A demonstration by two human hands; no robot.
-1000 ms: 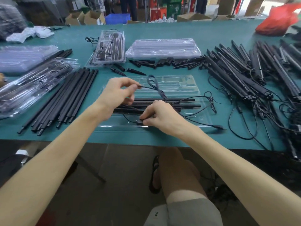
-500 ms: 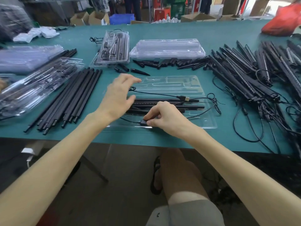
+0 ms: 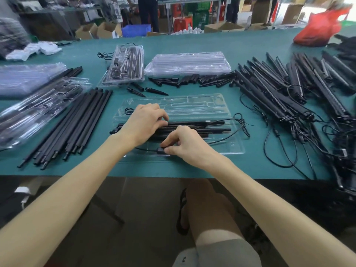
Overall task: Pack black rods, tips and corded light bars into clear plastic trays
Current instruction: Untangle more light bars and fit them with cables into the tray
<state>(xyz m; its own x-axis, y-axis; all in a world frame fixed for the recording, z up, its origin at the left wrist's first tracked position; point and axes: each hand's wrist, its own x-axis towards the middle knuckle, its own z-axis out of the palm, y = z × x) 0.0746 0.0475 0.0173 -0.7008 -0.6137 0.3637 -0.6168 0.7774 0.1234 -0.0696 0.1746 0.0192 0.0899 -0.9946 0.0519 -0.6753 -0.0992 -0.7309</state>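
A clear plastic tray [image 3: 202, 105] lies in front of me on the green table. Black rods and a light bar [image 3: 208, 127] lie in its near slots. My left hand [image 3: 142, 122] rests on their left part, bent fingertips pressing down on them. My right hand [image 3: 186, 145] pinches a small black cord box [image 3: 160, 150] at the tray's near edge. Its thin cord [image 3: 227, 137] runs right to a knotted bundle just past the tray's rim. A small cord loop [image 3: 128, 110] lies in the tray beyond my left hand.
Loose black rods [image 3: 77, 124] lie left of the tray, packed trays [image 3: 38, 108] beyond them. Behind are pointed tips [image 3: 192, 80], an empty tray stack [image 3: 188, 62] and a filled tray [image 3: 125, 66]. Tangled corded light bars [image 3: 289, 89] cover the right side.
My left hand let go of the cord loop it held up and came down onto the bars in the tray. My right hand stayed on the cord box.
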